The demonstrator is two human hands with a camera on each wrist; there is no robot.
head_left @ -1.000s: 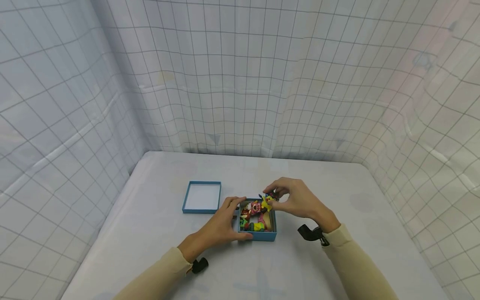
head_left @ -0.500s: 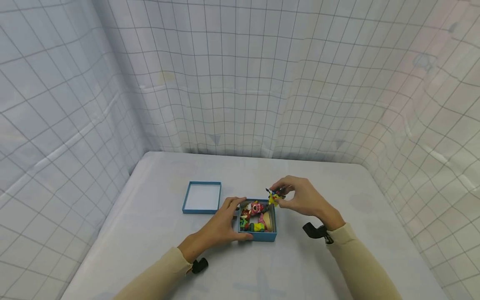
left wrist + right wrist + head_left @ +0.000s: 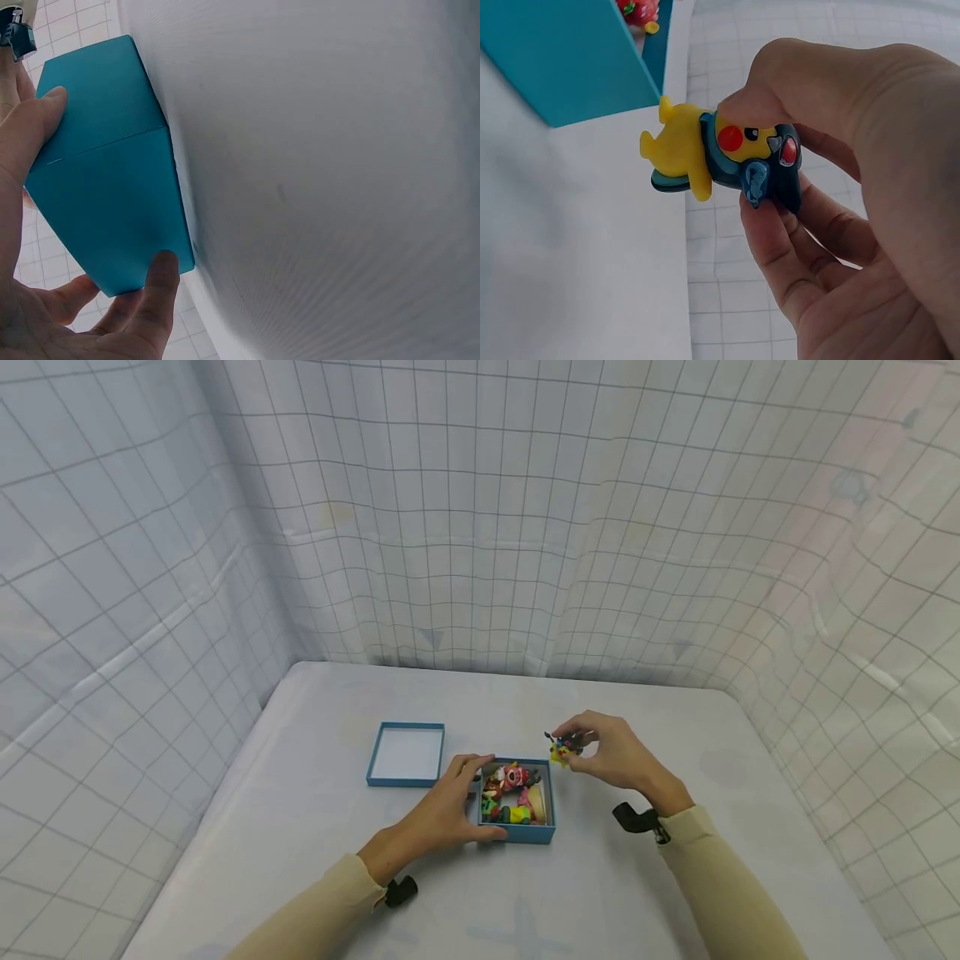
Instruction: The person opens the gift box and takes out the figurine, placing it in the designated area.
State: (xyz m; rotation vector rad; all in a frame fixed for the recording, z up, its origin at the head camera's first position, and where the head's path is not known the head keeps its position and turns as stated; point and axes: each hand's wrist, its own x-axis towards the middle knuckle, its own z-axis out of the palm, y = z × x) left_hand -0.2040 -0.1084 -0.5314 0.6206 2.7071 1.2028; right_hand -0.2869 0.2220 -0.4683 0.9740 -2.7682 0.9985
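Observation:
An open blue box [image 3: 529, 834] holds several colourful figures [image 3: 514, 814]. My left hand [image 3: 442, 810] spans the box's left side, thumb at the near face and fingers at the far left corner; in the left wrist view the thumb and fingertips press on the teal box [image 3: 112, 202]. Off the box's far right corner, my right hand [image 3: 618, 756] pinches a small yellow figure [image 3: 558, 752] in the air. The right wrist view shows this yellow figure [image 3: 679, 146] lying sideways, its dark blue hood and red cheek between thumb and fingers.
A square blue-rimmed lid [image 3: 406, 782] with a white inside lies to the left of the box, beyond my left hand. The table has a white cover [image 3: 315, 735], and white grid-patterned curtains [image 3: 480, 527] surround it at the back and sides.
My right hand has moved right, carrying the yellow figure from over the box's far right corner to outside the box. The left hand stays at the box.

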